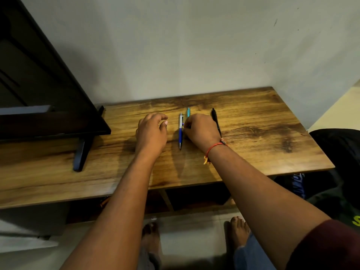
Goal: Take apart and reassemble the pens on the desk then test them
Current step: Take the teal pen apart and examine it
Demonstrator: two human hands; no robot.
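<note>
Inspector: What stage had the work reached?

Onlooker: The very beginning, in my judgement. Three pens lay side by side on the desk (253,133), pointing toward the wall. Each looked whole, and no barrel, refill or spring lay loose anywhere I could see. The white-and-blue pen (180,131) lay free between the two hands. The teal pen (188,112) lay just beside it, only its far end showing. The black pen (215,121) lay just beside the outer edge of the right hand.

Inspector: And the hands?

Onlooker: The left hand (152,131) was low over the wood, fingers loosely curled, holding nothing. The right hand (202,130) had its fingers curled down over the teal pen's barrel and seemed to pinch it, though the knuckles hid the contact itself.

Inspector: What remained?

Onlooker: Everything — dismantling, rebuilding and testing all three. I saw no paper on the desk for the test.

Inspector: Room to work?

Onlooker: Fair. Bare wood lay between the pens and the near edge, and out toward the right corner. On the left a dark monitor (48,94) leaned over the desk, its stand foot (81,152) reaching forward — well apart from the pens, but a limit on that side. Small parts might roll off the near edge.
</note>
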